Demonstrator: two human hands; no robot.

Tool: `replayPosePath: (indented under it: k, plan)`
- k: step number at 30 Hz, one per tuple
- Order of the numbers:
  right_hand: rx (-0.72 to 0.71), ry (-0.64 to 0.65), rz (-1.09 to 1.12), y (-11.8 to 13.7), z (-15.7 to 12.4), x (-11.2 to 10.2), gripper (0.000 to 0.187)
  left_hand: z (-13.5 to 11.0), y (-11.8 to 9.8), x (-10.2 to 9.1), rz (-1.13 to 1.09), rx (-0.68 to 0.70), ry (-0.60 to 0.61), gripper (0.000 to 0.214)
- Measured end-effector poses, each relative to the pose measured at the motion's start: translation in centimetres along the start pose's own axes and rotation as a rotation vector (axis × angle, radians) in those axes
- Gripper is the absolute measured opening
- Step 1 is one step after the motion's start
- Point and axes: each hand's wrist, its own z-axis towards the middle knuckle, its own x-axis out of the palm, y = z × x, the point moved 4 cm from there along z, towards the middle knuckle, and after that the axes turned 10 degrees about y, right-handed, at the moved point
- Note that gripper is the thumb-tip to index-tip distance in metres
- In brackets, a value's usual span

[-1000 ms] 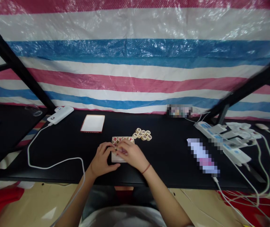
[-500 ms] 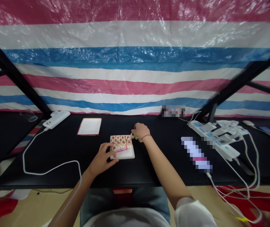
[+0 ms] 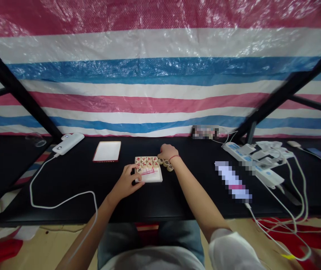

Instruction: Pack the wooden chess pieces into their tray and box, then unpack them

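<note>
A shallow white box (image 3: 154, 178) of round xiangqi pieces lies on the black table. Rows of pieces with red characters (image 3: 147, 161) fill its far part, and one with a black character (image 3: 139, 170) sits at the left of the nearer part. My left hand (image 3: 127, 182) grips the box's left side, thumb near the front corner and fingers over the edge pieces. Beyond the box's far right corner is my right hand (image 3: 168, 152), its fingers curled down; what they hold is hidden. Several loose black-character pieces (image 3: 166, 164) lie between that hand and the box.
A white-lined box lid (image 3: 106, 151) lies at the left, past it a white device (image 3: 69, 144) with a cable. To the right are a blurred-out phone (image 3: 233, 182) and a power strip (image 3: 257, 165) with tangled cables. A striped sheet (image 3: 149, 86) hangs behind the table.
The box has shifted slightly to the right and away from me, with my left hand still on it. More of the loose pieces show beside my right hand, which stays near the same place.
</note>
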Motion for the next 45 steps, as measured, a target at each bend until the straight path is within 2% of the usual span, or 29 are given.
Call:
replayPosePath:
  k: [5,7,10,12,16,18,21,23,28,32,36,41,43,45]
  plan:
    - [-0.077,-0.135,0.076,-0.7,-0.5,-0.5,0.025,-0.1,0.3,0.1,0.009,-0.040,-0.037,0.012]
    - [-0.179,-0.203,0.159,-0.5,-1.0,-0.4,0.024,-0.2,0.5,0.2,0.010,-0.058,-0.046,0.012]
    - [-0.411,-0.288,0.386,0.6,-1.6,0.4,0.024,0.0,0.7,0.2,0.009,-0.084,-0.052,0.010]
    - [-0.544,-0.300,0.530,1.6,-2.0,1.2,0.026,0.5,1.1,-0.4,-0.021,-0.121,-0.093,0.012]
    - [-0.675,-0.396,0.699,3.2,-2.9,2.3,0.030,3.1,2.2,-3.1,-0.150,-0.177,-0.235,0.044]
    - [-0.706,-0.445,0.730,3.6,-3.5,2.5,0.030,5.1,2.5,-4.1,-0.195,-0.124,-0.200,0.050]
    - [-0.725,-0.430,0.746,4.0,-3.9,2.8,0.029,7.5,2.6,-4.2,-0.195,-0.028,-0.105,0.044]
    - [-0.705,-0.394,0.780,4.0,-3.9,3.2,0.025,8.3,2.7,-3.7,-0.165,0.000,-0.080,0.035]
    - [-0.691,-0.256,0.929,3.7,-3.1,4.3,0.024,7.7,2.9,-2.9,-0.124,0.007,-0.104,0.031]
    - [-0.628,-0.352,1.040,2.4,-2.3,4.2,0.029,6.8,2.5,-3.4,-0.113,0.038,-0.099,0.017]
    - [-0.539,-0.467,1.147,1.0,-1.6,3.8,0.030,6.6,1.7,-3.1,-0.023,0.074,0.040,0.007]
    - [-0.514,-0.510,1.014,1.1,-2.2,3.4,0.028,6.6,1.9,-1.7,0.044,0.053,0.212,0.003]
    - [-0.530,-0.504,0.911,1.4,-2.8,3.1,0.025,6.6,2.2,-1.4,0.049,0.049,0.219,0.001]
    - [-0.606,-0.496,0.790,2.0,-3.6,2.8,0.021,6.5,2.4,-1.2,0.058,0.045,0.208,0.005]
